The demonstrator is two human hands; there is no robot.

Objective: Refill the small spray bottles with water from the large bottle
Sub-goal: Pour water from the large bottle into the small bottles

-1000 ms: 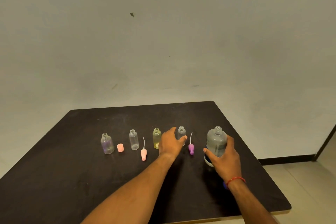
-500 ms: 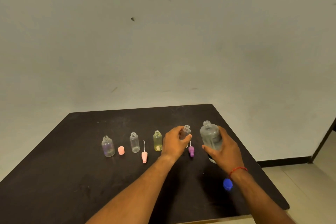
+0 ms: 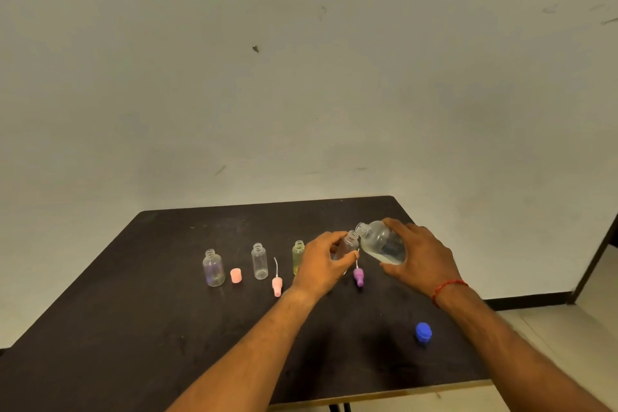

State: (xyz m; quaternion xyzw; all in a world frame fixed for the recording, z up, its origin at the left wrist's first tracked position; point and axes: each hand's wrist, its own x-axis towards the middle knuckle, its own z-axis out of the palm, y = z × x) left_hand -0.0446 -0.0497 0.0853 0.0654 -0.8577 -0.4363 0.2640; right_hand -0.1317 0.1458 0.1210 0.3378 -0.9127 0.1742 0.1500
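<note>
My right hand [image 3: 422,257]: gripping large bottle [image 3: 381,242], tilted, mouth just beside small clear spray bottle [image 3: 349,243]. My left hand [image 3: 322,264]: holding that small bottle. One blue cap [image 3: 423,332]: on bench [image 3: 167,311].

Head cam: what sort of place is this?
Likely a bare indoor room set up for recording, not a kitchen or workshop: plain scuffed wall, a dark table with a row of small bottles, pale floor with dark skirting.

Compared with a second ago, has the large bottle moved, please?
Yes. The large bottle stood upright right of the purple spray head; now it is lifted and tipped left over it.
</note>
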